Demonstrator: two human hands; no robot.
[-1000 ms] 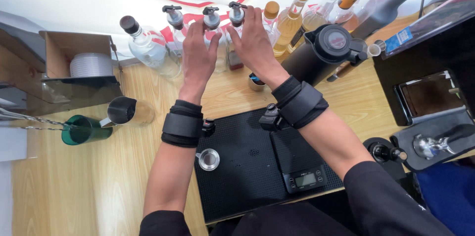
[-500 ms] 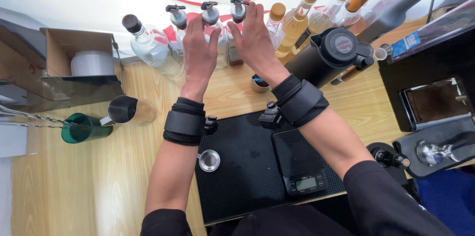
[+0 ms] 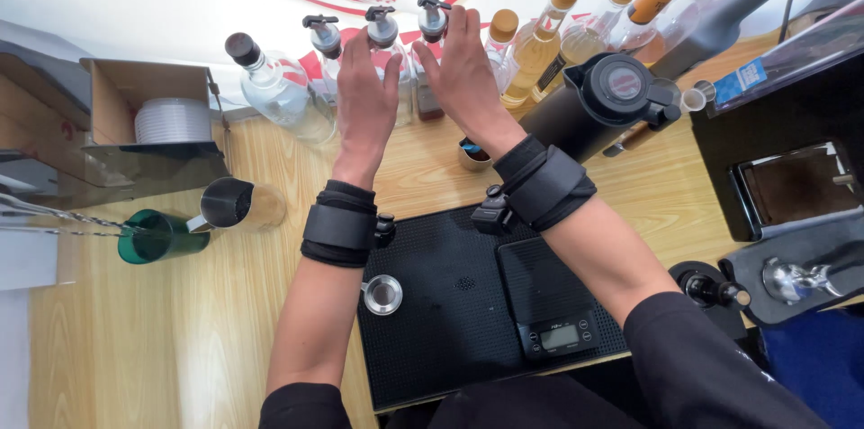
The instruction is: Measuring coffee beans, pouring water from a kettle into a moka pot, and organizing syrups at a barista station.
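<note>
Seen from above, two bare hands reach forward over a wooden worktop [image 3: 270, 303] toward a row of bottles along the back wall. The left hand [image 3: 367, 91] and right hand [image 3: 463, 69] are both open, fingers extended and palms turned toward each other, holding nothing. Between them stands a clear pump bottle [image 3: 385, 37], upright, its long axis vertical and its dark pump head showing just above the fingertips. The left hand partly covers its body and appears nearer; whether either hand touches it cannot be told. A second pump bottle [image 3: 432, 24] stands just beside the right hand's fingers. Behind the wrists lies a black mat [image 3: 450, 303].
</note>
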